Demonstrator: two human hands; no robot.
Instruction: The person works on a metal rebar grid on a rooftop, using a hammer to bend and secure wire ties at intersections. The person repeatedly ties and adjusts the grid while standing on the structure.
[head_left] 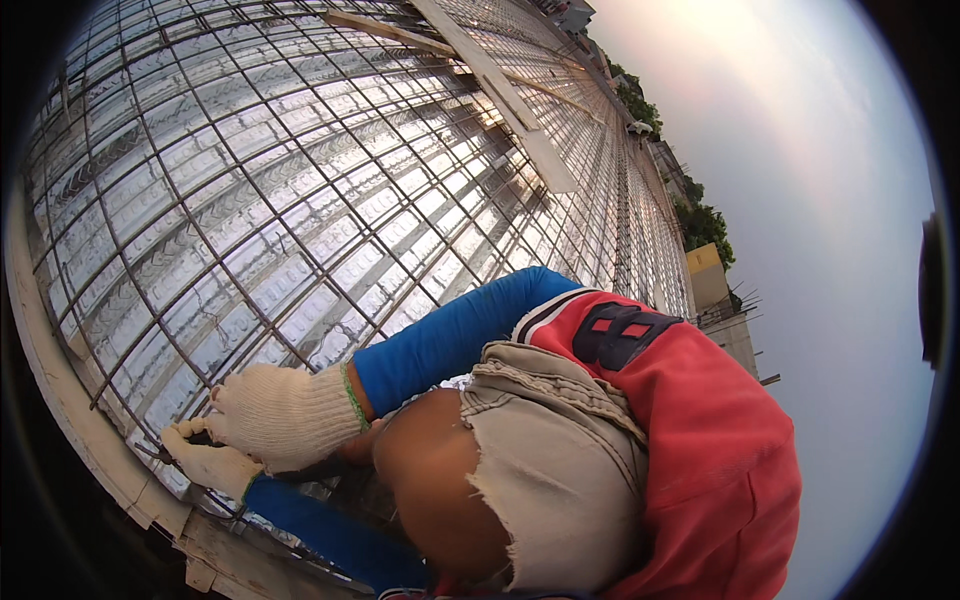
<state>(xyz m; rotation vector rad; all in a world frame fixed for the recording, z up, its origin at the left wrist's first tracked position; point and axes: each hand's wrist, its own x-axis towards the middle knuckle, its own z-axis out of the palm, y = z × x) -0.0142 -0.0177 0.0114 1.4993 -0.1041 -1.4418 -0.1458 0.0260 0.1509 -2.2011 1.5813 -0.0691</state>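
Note:
A mat of steel rebar lies in a grid over shiny ribbed metal decking. My right hand, in a cream knit glove, is closed above the mat's near corner, and its back hides most of its fingers. Just below it, touching or nearly so, my left hand wears a matching glove. Its thumb and fingers are curled into a pinch beside the dark bar ends. Whatever either hand grips is hidden. Blue sleeves cover both forearms, and my bare knee is bent between them.
A pale timber edge curves along the left side, with a dark drop beyond it. Long wooden planks rest across the rebar farther off. Trees and a yellowish block building stand past the deck's far right edge.

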